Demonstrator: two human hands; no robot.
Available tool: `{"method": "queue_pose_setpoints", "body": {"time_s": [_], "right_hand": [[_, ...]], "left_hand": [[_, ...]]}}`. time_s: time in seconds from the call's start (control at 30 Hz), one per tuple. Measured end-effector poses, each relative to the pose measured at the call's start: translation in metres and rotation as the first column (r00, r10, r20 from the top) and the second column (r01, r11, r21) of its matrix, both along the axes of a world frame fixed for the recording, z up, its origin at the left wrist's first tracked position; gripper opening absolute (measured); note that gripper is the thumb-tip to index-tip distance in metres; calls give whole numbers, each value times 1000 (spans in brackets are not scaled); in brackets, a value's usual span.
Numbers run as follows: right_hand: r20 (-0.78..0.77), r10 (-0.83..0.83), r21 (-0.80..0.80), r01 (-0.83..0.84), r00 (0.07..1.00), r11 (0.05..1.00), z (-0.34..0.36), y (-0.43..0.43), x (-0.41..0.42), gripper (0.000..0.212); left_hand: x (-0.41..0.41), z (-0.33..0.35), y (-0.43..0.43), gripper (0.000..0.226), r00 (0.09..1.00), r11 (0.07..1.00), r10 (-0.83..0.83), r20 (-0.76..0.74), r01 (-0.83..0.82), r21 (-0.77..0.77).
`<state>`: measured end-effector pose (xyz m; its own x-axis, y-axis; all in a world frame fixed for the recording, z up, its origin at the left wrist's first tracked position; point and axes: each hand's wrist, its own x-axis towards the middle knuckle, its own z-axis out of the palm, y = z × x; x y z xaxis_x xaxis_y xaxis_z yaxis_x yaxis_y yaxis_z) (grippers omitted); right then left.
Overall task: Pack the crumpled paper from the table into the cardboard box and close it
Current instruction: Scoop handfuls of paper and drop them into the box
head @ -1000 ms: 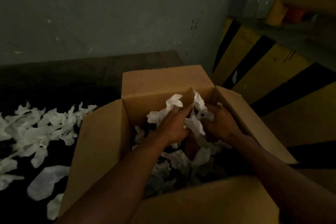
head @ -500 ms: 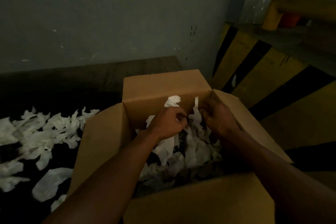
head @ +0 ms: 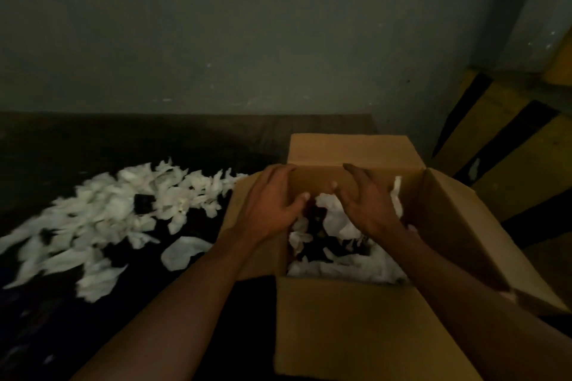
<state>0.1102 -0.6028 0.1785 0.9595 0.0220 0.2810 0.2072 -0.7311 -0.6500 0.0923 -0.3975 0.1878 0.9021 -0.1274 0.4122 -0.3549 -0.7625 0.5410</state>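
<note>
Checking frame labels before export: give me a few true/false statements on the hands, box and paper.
1. The cardboard box has its flaps open. True.
2. All the crumpled paper is inside the box. False: a loose paper pile lies on the table, to the left of the box.
3. The left hand and right hand are both at the box's top with fingers spread, gripping nothing. True.
4. The box is empty inside. False: white paper in the box shows between and below the hands.
</note>
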Motion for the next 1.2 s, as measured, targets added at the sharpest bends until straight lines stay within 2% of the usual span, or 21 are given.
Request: {"method": "queue_pose_setpoints", "body": {"time_s": [0.1,0.2,0.3,0.53,0.7,0.83,0.97,1.03,1.2], "right_hand": [[5,112,12,-112,994,994,5,51,-8,58],[23,237,9,-238,971,971,15,106,-19,57],[33,343,12,-344,939,939,22,165,-37,58],[128,473,33,-480,872,877,8,298,-96,58],[172,453,72,-470,875,880,-13,374,-147,49],[140,396,68,-407,908,911,-37,409,-167,48],[117,365,30,-370,924,929,-65,422,-173,56],[116,339,17,-343,934,939,-78,420,-170,54],[37,230,-10,-230,972,973,-108,412,-148,56]], "left_hand": [[-24,-1,53,66,994,993,112,22,-112,29],[-54,-1,104,64,970,969,234,64,-238,67],[-89,-1,156,59,945,954,299,137,-299,-16],[-170,-10,271,51,892,916,399,213,-396,-61],[-214,-29,350,47,882,904,427,201,-415,-97],[-232,-47,386,44,887,901,432,161,-418,-115],[-231,-72,401,51,914,923,381,139,-367,-117],[-224,-88,402,54,932,933,348,102,-334,-134],[-197,-121,399,49,952,948,299,66,-288,-134]]}}
